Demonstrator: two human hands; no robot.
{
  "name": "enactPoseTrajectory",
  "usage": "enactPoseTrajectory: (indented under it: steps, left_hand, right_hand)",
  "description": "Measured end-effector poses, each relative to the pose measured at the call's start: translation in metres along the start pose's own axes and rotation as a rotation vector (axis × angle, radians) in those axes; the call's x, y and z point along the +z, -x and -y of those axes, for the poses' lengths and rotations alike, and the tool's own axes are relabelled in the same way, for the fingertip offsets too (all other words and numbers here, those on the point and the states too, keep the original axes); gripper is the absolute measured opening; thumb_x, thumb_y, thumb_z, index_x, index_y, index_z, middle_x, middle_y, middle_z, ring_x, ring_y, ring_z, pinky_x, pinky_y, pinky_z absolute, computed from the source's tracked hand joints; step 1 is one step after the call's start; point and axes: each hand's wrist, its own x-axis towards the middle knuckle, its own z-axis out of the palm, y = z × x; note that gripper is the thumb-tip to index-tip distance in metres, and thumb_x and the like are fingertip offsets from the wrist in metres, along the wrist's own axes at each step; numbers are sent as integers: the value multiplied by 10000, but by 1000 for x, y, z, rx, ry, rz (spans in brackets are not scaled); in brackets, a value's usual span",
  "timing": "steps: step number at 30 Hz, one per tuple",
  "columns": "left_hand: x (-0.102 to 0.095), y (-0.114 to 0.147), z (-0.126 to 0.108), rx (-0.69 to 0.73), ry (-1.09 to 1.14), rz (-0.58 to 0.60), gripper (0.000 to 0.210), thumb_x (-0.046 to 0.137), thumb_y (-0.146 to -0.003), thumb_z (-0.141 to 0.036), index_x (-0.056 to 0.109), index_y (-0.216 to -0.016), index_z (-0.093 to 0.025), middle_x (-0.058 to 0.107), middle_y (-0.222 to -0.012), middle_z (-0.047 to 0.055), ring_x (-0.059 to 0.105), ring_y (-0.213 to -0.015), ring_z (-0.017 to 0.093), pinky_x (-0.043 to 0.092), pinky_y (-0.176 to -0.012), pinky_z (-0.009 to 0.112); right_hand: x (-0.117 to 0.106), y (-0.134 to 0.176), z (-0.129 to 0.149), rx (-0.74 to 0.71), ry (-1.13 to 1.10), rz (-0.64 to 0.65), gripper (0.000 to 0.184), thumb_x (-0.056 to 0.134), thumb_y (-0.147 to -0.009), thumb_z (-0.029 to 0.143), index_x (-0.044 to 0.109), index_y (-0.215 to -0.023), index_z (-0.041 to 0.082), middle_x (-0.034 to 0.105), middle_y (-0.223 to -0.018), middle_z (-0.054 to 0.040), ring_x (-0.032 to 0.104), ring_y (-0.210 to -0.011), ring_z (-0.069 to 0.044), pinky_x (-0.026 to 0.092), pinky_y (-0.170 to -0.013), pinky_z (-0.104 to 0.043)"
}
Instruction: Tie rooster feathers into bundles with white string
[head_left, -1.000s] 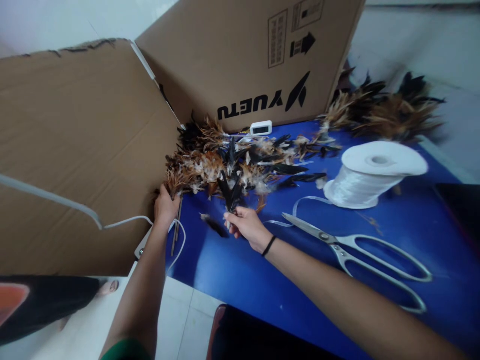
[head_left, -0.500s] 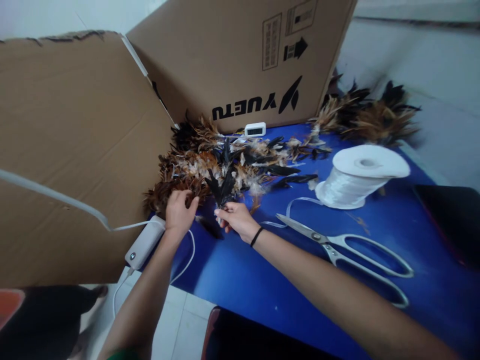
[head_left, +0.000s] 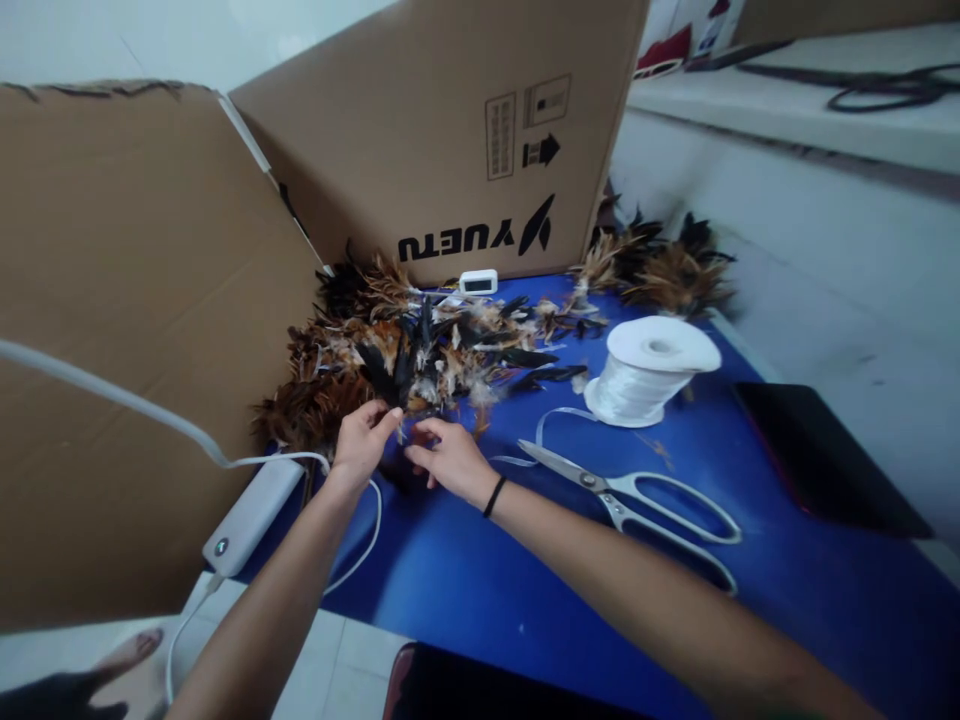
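My left hand (head_left: 366, 437) pinches a small bunch of black feathers (head_left: 384, 374) near the base, its dark tips pointing up and away. Just to the right is my right hand (head_left: 448, 458), fingers parted and curved, with nothing visible in its grasp. Behind both hands spreads a heap of loose feathers (head_left: 461, 365) in brown, white and black. Brown feathers (head_left: 311, 408) are piled beside my left hand. Silver scissors (head_left: 611, 493) lie partly open right of my right wrist, and a spool of white ribbon (head_left: 637, 385) stands beyond them.
Cardboard panels (head_left: 157, 330) wall in the left and back. A white power bank (head_left: 251, 515) with cables lies by the left edge. A small white display (head_left: 478, 282) is at the back. A dark tablet-like slab (head_left: 829, 455) lies right; more feathers (head_left: 675, 268) sit back right. A person's foot (head_left: 131, 650) shows lower left.
The black feather bunch has passed from my right hand to my left, which moved right from the brown pile. My right hand has loosened. The camera view has shifted right.
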Motion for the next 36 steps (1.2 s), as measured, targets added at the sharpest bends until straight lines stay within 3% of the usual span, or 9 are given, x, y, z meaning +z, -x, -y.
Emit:
enactPoseTrajectory:
  steps: [6, 9, 13, 17, 20, 26, 31, 36]
  left_hand:
    - [28, -10, -23, -82, 340, -2, 332, 652, -697, -453, 500, -795, -175, 643, -661, 11, 622, -549, 148, 494, -499, 255]
    - [48, -20, -33, -54, 488, -120, 315, 631, -732, -433, 476, -829, -177, 603, -630, -15, 567, -475, 103, 446, -424, 198]
    - [73, -36, -31, -1, 676, -299, 283, 581, -786, -411, 449, -873, -176, 580, -661, -22, 548, -496, 66, 441, -460, 166]
    - [91, -39, -12, 24, 715, -395, 234, 558, -799, -368, 440, -895, -190, 583, -747, -8, 582, -581, 78, 508, -577, 226]
    - [96, -36, 5, 36, 661, -423, 190, 544, -804, -336, 455, -876, -185, 590, -799, 14, 601, -639, 86, 533, -673, 268]
    - [92, -41, 26, 57, 667, -447, 182, 591, -758, -250, 495, -880, -154, 615, -859, 43, 646, -700, 105, 547, -769, 315]
    - [94, -44, 31, 51, 685, -482, 318, 584, -772, -231, 477, -1057, -140, 634, -858, 54, 672, -701, 135, 560, -755, 340]
    - [97, -41, 31, 57, 665, -452, 361, 579, -788, -257, 453, -1109, -148, 646, -873, 63, 679, -697, 149, 570, -720, 335]
  right_hand:
    - [-28, 29, 19, -114, 347, 73, 89, 591, -733, 193, 651, -798, 200, 619, -578, 15, 564, -466, -102, 427, -444, -201]
    - [-49, 27, 27, -177, 446, 25, 91, 590, -729, 177, 670, -764, 204, 641, -609, 4, 593, -533, -120, 445, -510, -220]
    - [-81, -5, 31, -199, 436, -123, 120, 585, -717, 152, 682, -760, 210, 625, -576, 10, 589, -532, -126, 448, -505, -223]
    - [-99, -55, 35, -161, 531, -210, 124, 582, -719, 126, 684, -760, 182, 629, -569, 2, 585, -515, -116, 464, -521, -218]
    - [-96, -95, 40, -117, 616, -231, 149, 575, -750, 133, 701, -820, 169, 662, -623, -14, 618, -567, -111, 485, -584, -208]
    - [-69, -159, 49, 0, 741, -222, 166, 616, -741, 161, 722, -868, 171, 701, -695, -44, 681, -762, -161, 503, -719, -228]
    - [-51, -182, 48, 150, 877, -253, 332, 741, -640, 238, 710, -931, 83, 670, -1050, -205, 625, -1036, -293, 486, -867, -355]
    - [-47, -190, 43, 223, 865, -281, 368, 762, -597, 210, 701, -939, 89, 656, -1082, -205, 615, -1056, -285, 490, -873, -343]
